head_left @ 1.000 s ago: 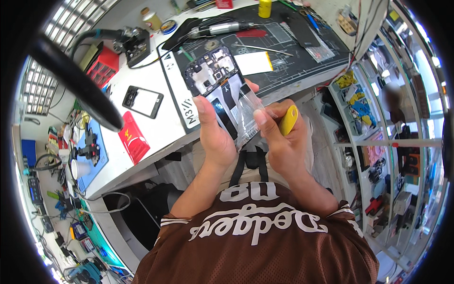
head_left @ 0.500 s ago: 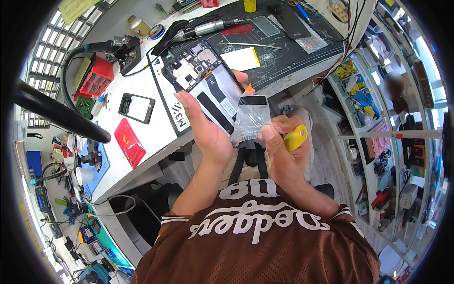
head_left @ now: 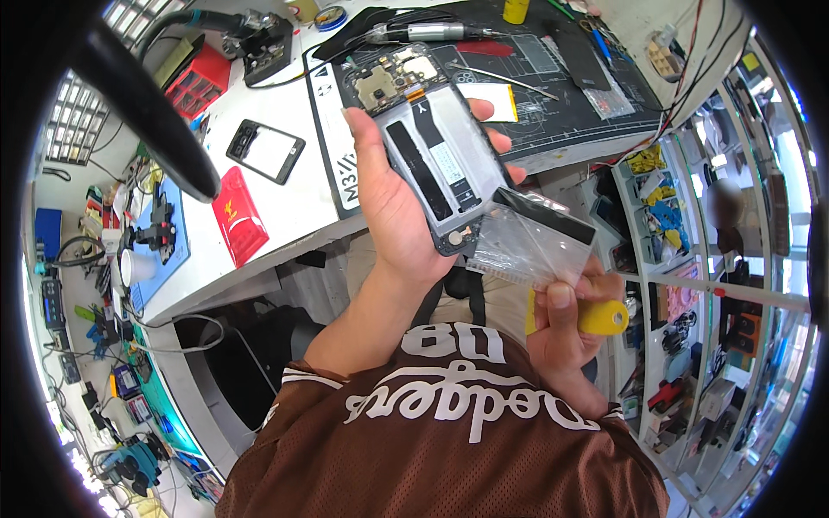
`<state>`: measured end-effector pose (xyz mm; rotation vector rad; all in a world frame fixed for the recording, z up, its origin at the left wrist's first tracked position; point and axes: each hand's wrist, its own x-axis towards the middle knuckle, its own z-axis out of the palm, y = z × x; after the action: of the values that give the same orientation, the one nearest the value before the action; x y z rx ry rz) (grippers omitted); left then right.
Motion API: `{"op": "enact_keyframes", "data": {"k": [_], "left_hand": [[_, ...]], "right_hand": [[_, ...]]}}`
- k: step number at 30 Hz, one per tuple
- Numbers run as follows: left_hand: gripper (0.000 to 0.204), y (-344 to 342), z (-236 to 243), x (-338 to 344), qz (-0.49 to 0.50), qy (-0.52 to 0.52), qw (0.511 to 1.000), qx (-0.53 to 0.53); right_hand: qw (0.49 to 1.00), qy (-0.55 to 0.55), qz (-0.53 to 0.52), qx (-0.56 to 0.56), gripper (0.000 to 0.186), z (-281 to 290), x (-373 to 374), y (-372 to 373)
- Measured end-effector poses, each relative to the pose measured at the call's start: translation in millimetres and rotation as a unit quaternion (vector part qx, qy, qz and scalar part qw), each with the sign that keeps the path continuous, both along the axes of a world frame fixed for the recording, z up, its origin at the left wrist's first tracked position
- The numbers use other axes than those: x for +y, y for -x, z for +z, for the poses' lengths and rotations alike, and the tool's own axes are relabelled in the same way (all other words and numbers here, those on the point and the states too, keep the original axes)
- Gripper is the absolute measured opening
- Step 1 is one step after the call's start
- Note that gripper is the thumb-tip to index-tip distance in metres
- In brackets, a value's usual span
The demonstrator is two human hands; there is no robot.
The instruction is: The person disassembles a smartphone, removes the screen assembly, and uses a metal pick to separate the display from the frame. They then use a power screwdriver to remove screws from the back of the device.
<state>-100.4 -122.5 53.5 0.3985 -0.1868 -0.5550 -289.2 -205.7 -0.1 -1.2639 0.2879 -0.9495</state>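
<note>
My left hand (head_left: 393, 211) is wrapped round an opened smartphone (head_left: 406, 160), thumb on its left edge and fingertips along its right. Inside the phone, the circuit board shows at the far end, a bare silvery bay with dark strips in the middle, and a small lower board at the near end. My right hand (head_left: 566, 337) pinches a crinkled clear plastic film (head_left: 527, 246) with a dark band along its far side. Film and phone overlap at the phone's near right corner; whether they touch I cannot tell. A tool with a yellow handle (head_left: 604, 318) is also held in my right hand.
On the dark work mat (head_left: 570, 129) lie a white battery-like pack (head_left: 488, 97), a thin metal tool (head_left: 501, 79) and a pen-shaped electric tool (head_left: 427, 33). A phone frame (head_left: 298, 160) and red packet (head_left: 240, 220) lie left. A black arm (head_left: 164, 112) hangs over the bench.
My right hand has moved right and nearer, stretching the film away from the phone's lower end, where the small board now shows. The phone has shifted right; the whole view has shifted too.
</note>
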Motion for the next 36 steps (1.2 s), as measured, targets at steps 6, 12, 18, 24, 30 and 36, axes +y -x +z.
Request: {"op": "enact_keyframes", "data": {"k": [6,12,18,24,30,36], "left_hand": [[0.082,-51.7,-24.7,54.8,0.059,0.015,0.997,-0.046],[0.097,-22.5,-31.0,78.6,-0.073,0.054,0.996,-0.018],[0.114,14.2,-43.6,138.6,-0.115,0.039,0.990,-0.076],[0.127,30.2,-40.4,173.4,-0.117,-0.036,0.988,-0.089],[0.123,32.9,-46.5,196.8,-0.055,-0.064,0.995,-0.062],[0.121,33.9,-49.7,226.7,-0.010,-0.070,0.995,-0.066]], "right_hand": [[1.000,-0.005,0.011,-0.027,0.030,46.1,-21.0,-3.7],[0.986,-0.122,0.063,0.095,0.024,36.4,-43.6,-50.4],[0.957,-0.160,0.225,0.095,0.017,38.9,-27.1,-88.9],[0.932,-0.058,0.317,0.167,0.018,39.4,4.1,-117.6],[0.905,0.016,0.370,0.208,0.021,51.1,36.5,-156.3],[0.841,0.056,0.423,0.331,0.044,65.4,71.3,-192.6]]}}
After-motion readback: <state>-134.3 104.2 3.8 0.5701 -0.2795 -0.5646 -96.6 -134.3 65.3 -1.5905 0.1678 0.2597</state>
